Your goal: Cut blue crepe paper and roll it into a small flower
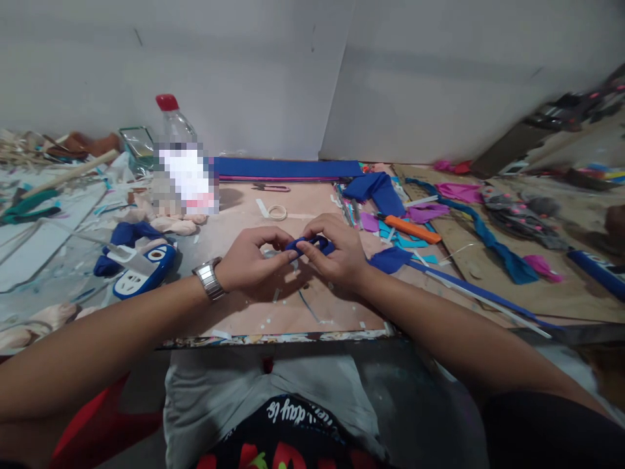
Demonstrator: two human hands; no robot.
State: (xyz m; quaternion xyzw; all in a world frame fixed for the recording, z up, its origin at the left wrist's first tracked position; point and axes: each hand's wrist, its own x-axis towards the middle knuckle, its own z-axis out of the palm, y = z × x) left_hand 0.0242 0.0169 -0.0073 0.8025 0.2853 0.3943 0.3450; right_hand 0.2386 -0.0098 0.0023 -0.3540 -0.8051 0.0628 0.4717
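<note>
Over the middle of the worktable, my left hand (258,257) and my right hand (336,251) pinch a small looped strip of blue fabric (319,245) between them. Thumbs and forefingers of both hands are closed on it, with the fingertips almost meeting. Just beyond my hands lie a small ring of tape (277,212) and a pair of thread snips (271,188). To the right of my right hand is another blue fabric piece (390,258). An orange utility knife (413,229) rests among coloured scraps behind it.
A clear bottle with a red cap (167,102) stands at the back left. A blue and white tool (146,270) lies left of my hands, near green-handled pliers (32,205). A long blue fabric strip (288,167) runs along the wall, and grey fabric pieces (522,215) lie at right.
</note>
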